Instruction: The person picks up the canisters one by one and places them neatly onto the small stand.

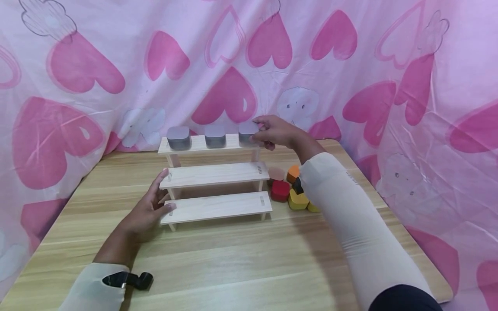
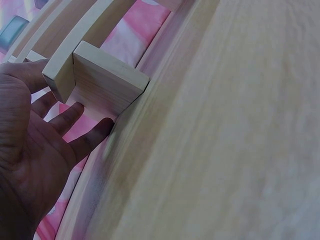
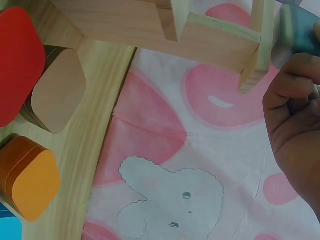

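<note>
You are resting your left hand [image 1: 145, 211], fingers loosely spread, at the left end of the wooden shelf [image 1: 214, 175]. On its top board [image 1: 197, 143], two gray boxes [image 1: 179, 138] are standing; at the right end, your right hand [image 1: 279, 131] is pinching a third gray box [image 1: 246, 133]. Pulling sideways on release could be dragging it off.
</note>
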### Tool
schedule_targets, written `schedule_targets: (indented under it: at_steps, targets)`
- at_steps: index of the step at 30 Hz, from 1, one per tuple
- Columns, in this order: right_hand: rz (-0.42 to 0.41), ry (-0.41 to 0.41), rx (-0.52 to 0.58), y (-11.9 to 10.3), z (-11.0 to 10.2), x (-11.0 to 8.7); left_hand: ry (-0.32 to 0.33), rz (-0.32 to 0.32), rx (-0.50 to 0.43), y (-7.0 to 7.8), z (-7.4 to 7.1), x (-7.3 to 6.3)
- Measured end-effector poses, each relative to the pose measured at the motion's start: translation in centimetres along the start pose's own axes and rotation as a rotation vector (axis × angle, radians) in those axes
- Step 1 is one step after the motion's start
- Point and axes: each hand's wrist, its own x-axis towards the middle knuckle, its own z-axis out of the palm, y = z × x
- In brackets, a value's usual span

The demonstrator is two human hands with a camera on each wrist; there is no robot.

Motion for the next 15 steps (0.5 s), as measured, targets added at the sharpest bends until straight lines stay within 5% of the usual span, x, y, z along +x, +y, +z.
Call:
schedule_targets:
  at_steps: [15]
  targets:
    - [0.071,0.008,-0.08,-0.03,0.24,0.33,0.01,-0.031,0.041,-0.14,-0.11,0.04]
